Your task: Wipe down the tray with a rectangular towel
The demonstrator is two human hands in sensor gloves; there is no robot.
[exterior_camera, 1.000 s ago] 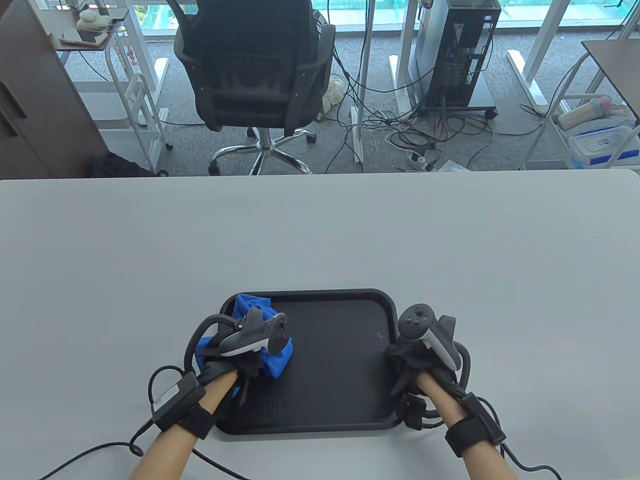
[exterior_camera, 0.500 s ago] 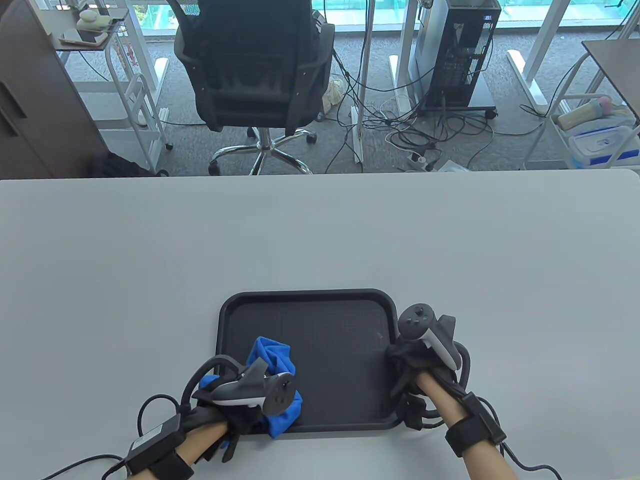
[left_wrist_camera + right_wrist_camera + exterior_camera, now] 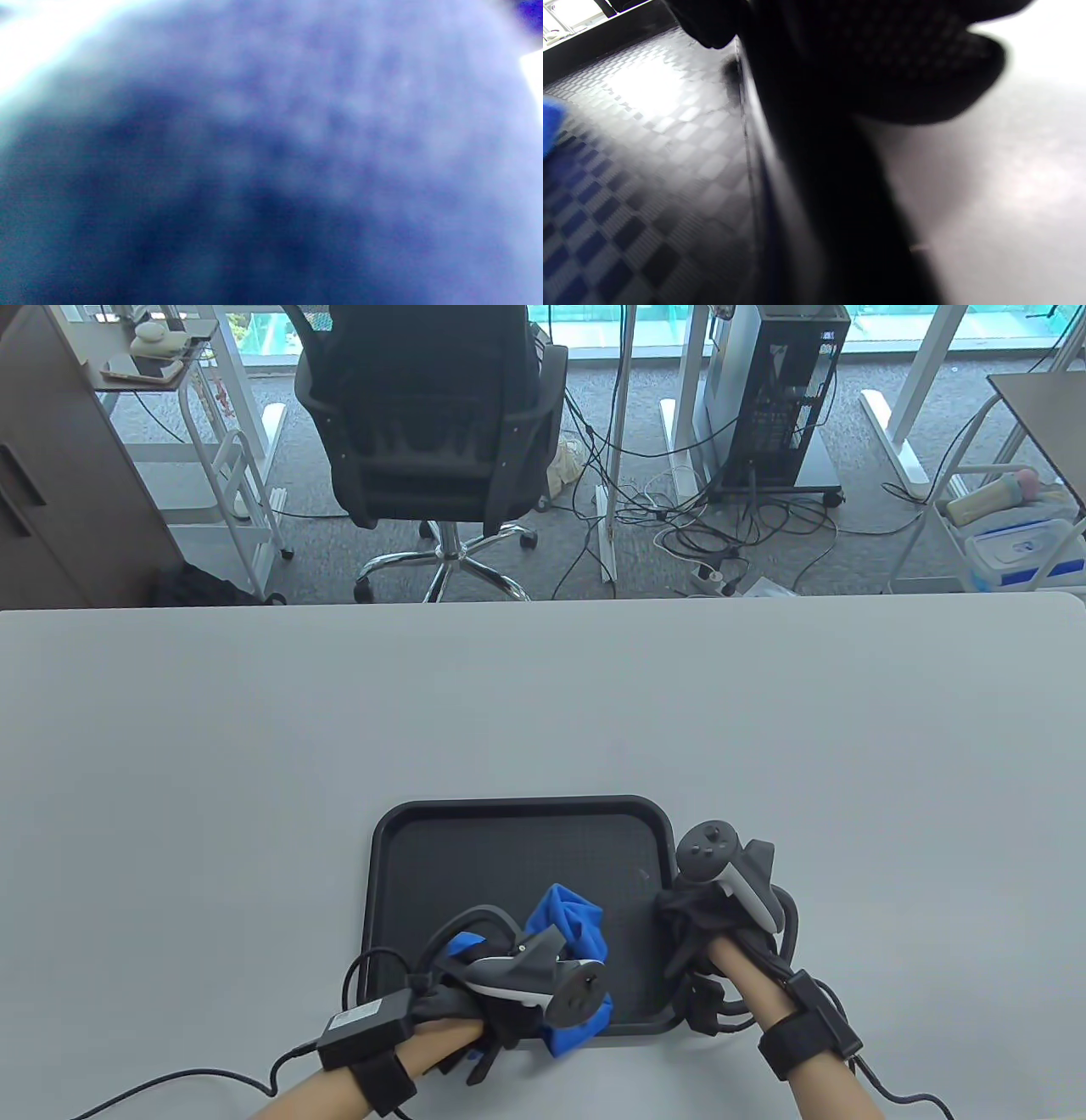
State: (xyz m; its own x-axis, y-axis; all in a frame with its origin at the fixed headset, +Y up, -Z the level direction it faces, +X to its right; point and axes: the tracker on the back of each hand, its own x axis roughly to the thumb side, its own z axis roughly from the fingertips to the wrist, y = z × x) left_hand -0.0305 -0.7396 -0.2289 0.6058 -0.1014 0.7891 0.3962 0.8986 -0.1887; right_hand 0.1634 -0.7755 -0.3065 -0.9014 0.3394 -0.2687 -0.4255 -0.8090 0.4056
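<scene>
A black textured tray (image 3: 509, 848) lies on the grey table near its front edge. A bunched blue towel (image 3: 577, 929) lies on the tray's near middle, part of it hanging over the near rim. My left hand (image 3: 509, 993) grips the towel and presses it on the tray. The left wrist view shows only blurred blue cloth (image 3: 271, 152). My right hand (image 3: 704, 916) grips the tray's right rim. In the right wrist view its fingers (image 3: 882, 63) sit on the rim (image 3: 763, 169), with the towel's blue edge (image 3: 549, 123) at far left.
The grey table (image 3: 543, 704) stretches far and to both sides of the tray. Glove cables trail over the near edge. Beyond the table stand an office chair (image 3: 433, 415) and a computer tower (image 3: 780, 390) on the floor.
My left hand has dragged the towel from the tray's far left corner down to its near edge, then right along that edge to the middle. The right hand has stayed on the rim.
</scene>
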